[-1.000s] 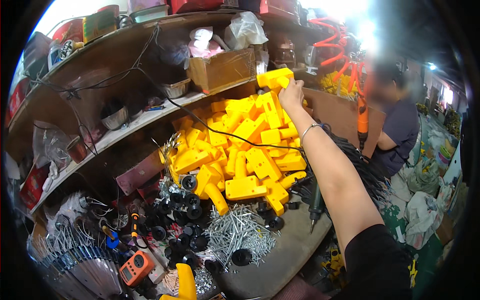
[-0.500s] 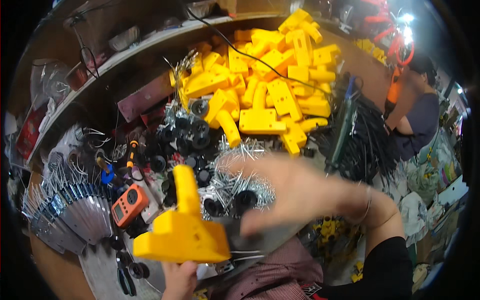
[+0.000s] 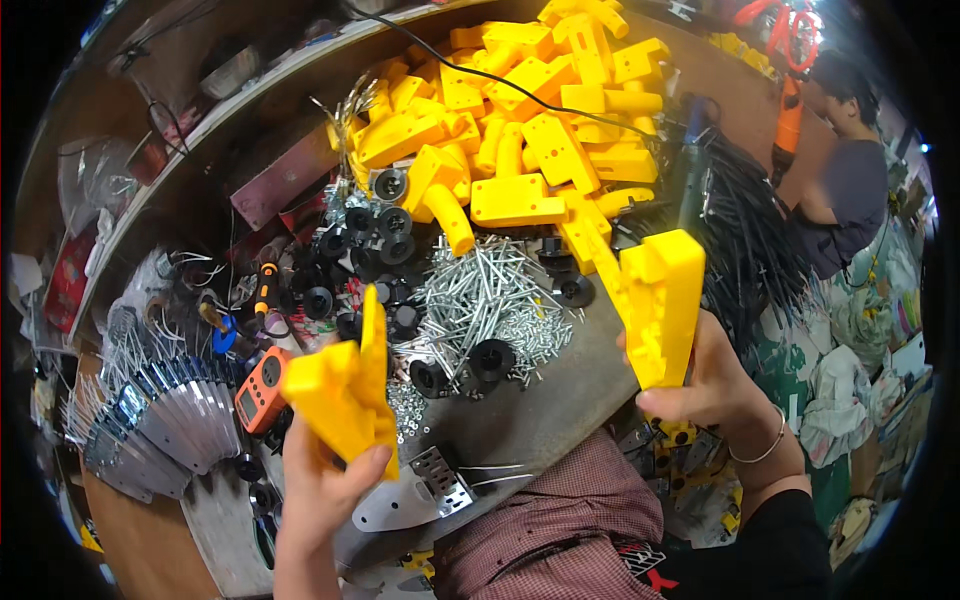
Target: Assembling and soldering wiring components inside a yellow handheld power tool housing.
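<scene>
One yellow plastic housing half point(image 3: 340, 400) is gripped in my left hand point(image 3: 315, 490), at the lower left over the bench. My right hand point(image 3: 722, 385) grips a matching yellow housing half point(image 3: 664, 310) on the right, its ribbed hollow side turned toward the left. A wide gap separates the halves. Between my hands, near the bench's front edge, lies a flat metal blade-shaped plate point(image 3: 400, 505) with a perforated bracket and two thin wires. Beyond it are a heap of long silver screws point(image 3: 478, 290) and several black round plastic parts point(image 3: 490, 360).
Yellow housings point(image 3: 520, 200) are piled at the back. On the left stand fanned metal plates point(image 3: 165, 425), an orange meter point(image 3: 263, 390) and a screwdriver point(image 3: 265, 290). Black cables point(image 3: 750, 220) hang at right, near an orange power screwdriver point(image 3: 787, 130) and another person point(image 3: 850, 190).
The yellow housing, whole in my left hand before, is now in two halves. My right hand, empty and blurred earlier, has moved right and holds one of them.
</scene>
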Tool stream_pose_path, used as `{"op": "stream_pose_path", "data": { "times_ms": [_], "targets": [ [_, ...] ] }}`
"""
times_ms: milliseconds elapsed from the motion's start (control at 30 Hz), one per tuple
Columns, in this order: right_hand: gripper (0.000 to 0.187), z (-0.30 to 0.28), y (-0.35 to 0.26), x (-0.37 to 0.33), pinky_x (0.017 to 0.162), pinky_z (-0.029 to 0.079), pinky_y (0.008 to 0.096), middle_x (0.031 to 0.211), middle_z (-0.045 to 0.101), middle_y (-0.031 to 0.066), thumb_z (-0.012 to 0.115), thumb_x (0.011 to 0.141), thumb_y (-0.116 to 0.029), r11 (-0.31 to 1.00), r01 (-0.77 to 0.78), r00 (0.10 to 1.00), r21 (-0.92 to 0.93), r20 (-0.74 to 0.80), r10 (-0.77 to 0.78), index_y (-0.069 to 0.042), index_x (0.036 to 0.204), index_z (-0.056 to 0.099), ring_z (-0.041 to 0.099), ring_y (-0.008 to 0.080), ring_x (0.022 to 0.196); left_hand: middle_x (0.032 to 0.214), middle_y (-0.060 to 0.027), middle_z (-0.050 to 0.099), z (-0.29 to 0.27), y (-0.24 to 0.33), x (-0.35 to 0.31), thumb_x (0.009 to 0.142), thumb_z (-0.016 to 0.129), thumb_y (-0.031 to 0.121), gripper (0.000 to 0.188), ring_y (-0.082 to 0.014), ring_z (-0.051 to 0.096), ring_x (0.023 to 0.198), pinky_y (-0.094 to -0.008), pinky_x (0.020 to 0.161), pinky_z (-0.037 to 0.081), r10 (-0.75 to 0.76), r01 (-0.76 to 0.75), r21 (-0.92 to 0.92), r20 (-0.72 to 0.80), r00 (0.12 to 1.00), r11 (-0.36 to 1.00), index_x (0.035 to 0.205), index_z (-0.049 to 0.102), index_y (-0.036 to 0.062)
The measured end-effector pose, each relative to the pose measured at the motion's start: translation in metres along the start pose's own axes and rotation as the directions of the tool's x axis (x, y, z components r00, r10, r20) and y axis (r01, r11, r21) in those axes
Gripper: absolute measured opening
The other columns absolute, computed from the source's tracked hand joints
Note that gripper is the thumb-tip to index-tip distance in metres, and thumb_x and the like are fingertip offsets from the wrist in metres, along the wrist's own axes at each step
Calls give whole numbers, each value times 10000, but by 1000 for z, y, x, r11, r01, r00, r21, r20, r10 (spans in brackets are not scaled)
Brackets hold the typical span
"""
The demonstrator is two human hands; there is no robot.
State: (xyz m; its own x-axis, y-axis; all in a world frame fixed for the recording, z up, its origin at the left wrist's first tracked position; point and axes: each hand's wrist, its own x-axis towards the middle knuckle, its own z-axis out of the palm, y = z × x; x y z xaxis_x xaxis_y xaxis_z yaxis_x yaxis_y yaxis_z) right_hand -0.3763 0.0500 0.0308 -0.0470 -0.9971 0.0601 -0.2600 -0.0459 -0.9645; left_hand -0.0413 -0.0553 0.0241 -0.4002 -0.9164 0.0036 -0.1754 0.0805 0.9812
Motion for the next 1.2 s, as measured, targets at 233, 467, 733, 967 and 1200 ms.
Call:
{"op": "stream_pose_path", "data": {
  "times_ms": [233,467,733,967,1200],
  "targets": [
    [851,24,3,19,829,475,289,1176,551,140,822,759,-283,803,367,881,-470,-101,-462,-22,1449,399,573,212,996,1406,-187,489,-7,-20,139,766,690,-60,747,-324,464,1313,-364,1097,346,421,-366,750,130,898,550,1443,415,94],
    [819,41,2,30,869,499,384,1163,560,149,836,696,-283,650,290,794,-702,-202,-573,-76,1405,481,580,326,1026,1407,-161,495,36,-8,60,753,834,277,768,-271,437,1335,-410,1118,312,223,-272,154,274,935,950,1372,473,0],
    [398,53,46,99,873,514,405,1032,618,128,713,731,-86,759,361,887,-542,-51,-459,-103,1118,623,604,306,1024,1317,-169,531,37,-33,-39,783,704,251,786,-349,651,1032,-371,775,562,-144,-28,-513,-291,946,858,1443,336,33],
    [226,50,105,150,744,502,414,876,554,98,643,792,-42,402,506,810,-763,261,-525,-89,1011,614,596,313,872,1227,-160,575,32,-43,-47,792,678,180,701,-343,659,1006,-388,744,565,-171,2,-580,-236,957,814,1406,379,17],
    [183,47,93,160,721,514,414,859,558,104,663,770,-79,313,643,733,-699,444,-515,-75,934,583,612,305,845,1221,-184,597,28,-51,-58,791,694,208,690,-326,672,973,-349,710,571,-173,-8,-562,-268,948,827,1384,408,2]
  ]
}}
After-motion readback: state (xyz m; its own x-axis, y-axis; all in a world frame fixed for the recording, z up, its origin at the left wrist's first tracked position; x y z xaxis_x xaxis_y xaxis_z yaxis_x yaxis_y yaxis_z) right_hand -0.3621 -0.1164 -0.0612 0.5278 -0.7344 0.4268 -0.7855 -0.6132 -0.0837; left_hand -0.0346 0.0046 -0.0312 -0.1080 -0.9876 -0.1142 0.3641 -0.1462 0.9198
